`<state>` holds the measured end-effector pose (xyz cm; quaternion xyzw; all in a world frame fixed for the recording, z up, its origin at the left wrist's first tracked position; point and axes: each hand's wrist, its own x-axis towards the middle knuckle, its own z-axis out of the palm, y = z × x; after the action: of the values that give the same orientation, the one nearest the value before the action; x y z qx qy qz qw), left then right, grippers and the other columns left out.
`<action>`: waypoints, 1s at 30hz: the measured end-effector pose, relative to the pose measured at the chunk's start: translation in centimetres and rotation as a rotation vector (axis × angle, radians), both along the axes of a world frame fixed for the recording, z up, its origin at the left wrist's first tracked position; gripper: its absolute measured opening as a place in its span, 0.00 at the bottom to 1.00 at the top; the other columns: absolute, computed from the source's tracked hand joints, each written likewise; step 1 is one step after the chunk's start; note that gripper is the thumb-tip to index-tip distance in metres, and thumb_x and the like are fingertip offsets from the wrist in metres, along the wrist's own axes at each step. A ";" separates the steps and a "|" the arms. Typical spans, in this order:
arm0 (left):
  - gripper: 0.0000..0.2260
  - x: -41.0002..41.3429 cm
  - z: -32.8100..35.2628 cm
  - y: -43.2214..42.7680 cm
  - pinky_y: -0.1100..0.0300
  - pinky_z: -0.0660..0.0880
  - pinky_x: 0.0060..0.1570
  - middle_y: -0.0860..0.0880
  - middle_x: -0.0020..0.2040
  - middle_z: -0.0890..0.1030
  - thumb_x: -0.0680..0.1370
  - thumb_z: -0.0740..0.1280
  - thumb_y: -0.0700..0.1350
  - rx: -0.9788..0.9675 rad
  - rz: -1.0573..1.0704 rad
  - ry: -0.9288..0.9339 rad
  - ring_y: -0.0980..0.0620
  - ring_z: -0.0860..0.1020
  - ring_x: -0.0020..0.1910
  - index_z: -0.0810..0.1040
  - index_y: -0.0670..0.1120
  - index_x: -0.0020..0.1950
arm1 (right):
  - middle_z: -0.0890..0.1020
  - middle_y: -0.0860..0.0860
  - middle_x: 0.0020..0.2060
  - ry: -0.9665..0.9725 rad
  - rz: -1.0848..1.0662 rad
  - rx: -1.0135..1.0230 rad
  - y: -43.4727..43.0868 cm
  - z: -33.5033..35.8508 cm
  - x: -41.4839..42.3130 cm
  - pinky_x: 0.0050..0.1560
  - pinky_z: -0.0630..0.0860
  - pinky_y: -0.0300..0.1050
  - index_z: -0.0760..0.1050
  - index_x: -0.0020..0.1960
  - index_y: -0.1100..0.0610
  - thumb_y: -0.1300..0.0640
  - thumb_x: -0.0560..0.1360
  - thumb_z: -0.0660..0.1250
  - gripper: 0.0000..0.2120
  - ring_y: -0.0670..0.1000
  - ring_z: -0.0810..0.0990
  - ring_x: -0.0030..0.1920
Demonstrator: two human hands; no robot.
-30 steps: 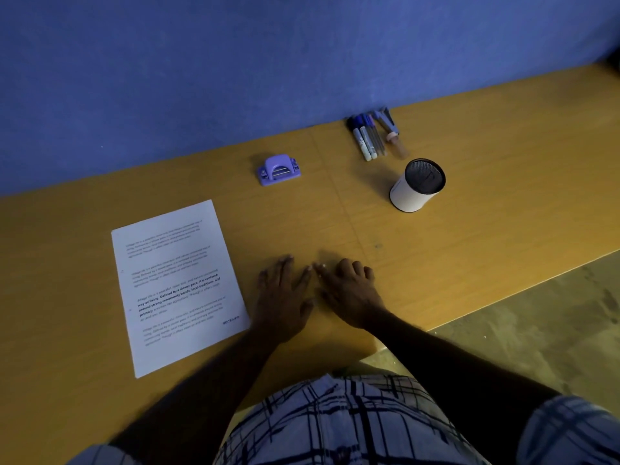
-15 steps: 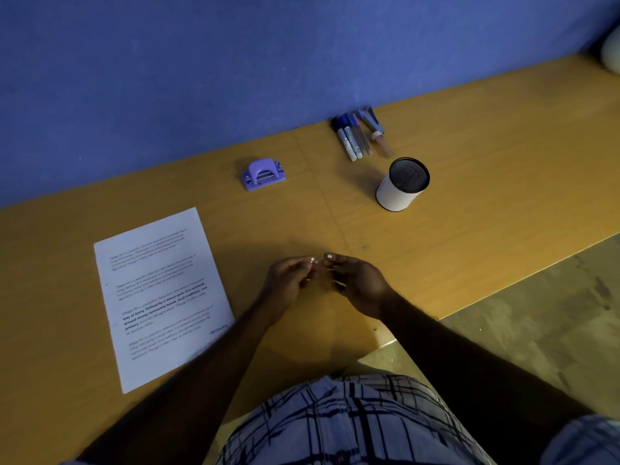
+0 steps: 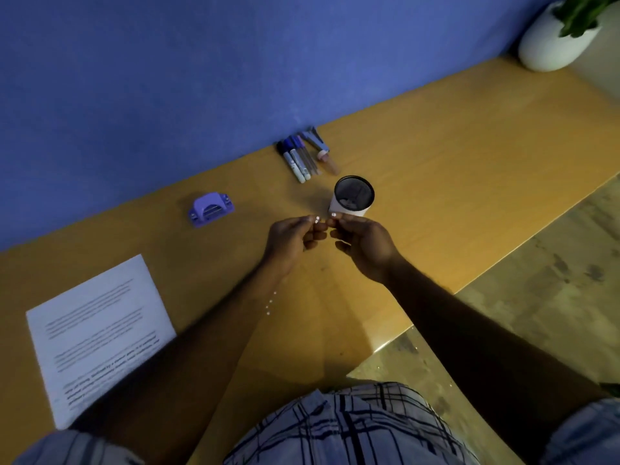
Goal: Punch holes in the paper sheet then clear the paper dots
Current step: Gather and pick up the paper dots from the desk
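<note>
Cup and markers beyond hands with paper dots

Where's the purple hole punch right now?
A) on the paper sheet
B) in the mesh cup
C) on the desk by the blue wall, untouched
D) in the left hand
C: the hole punch sits alone on the desk, clear of the left hand and right hand, which pinch paper dots near the cup.

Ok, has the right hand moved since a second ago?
Yes. The right hand has gone forward across the desk toward the mesh cup. It now reaches the cup's base, raised and pinching a paper dot.
</note>
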<state>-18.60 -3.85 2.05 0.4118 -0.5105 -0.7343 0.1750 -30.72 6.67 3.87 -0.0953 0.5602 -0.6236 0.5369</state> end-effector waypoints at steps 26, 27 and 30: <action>0.11 -12.6 1.4 -4.7 0.59 0.79 0.51 0.44 0.53 0.84 0.75 0.69 0.38 -0.875 -0.466 -0.396 0.47 0.81 0.55 0.82 0.43 0.57 | 0.84 0.52 0.50 1.449 0.274 0.370 -3.9 0.2 -12.3 0.40 0.75 0.44 0.83 0.54 0.56 0.60 0.75 0.68 0.09 0.50 0.80 0.46; 0.11 -12.6 1.5 -4.7 0.58 0.80 0.51 0.44 0.53 0.84 0.75 0.68 0.38 -0.845 -0.470 -0.382 0.48 0.81 0.54 0.83 0.43 0.57 | 0.84 0.52 0.49 1.441 0.272 0.352 -3.8 0.3 -12.2 0.40 0.76 0.45 0.83 0.54 0.56 0.59 0.75 0.68 0.09 0.50 0.80 0.46; 0.10 -12.2 1.9 -4.3 0.57 0.80 0.45 0.45 0.47 0.84 0.75 0.66 0.37 -0.816 -0.487 -0.327 0.50 0.81 0.50 0.84 0.43 0.54 | 0.84 0.52 0.48 1.432 0.296 0.319 -3.9 0.5 -11.8 0.45 0.78 0.52 0.83 0.54 0.56 0.54 0.75 0.69 0.10 0.52 0.80 0.46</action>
<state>-30.75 -8.13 3.95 0.2887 -0.8580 -0.4202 0.0631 -42.49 2.80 4.33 -0.4733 0.8377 -0.2413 0.1264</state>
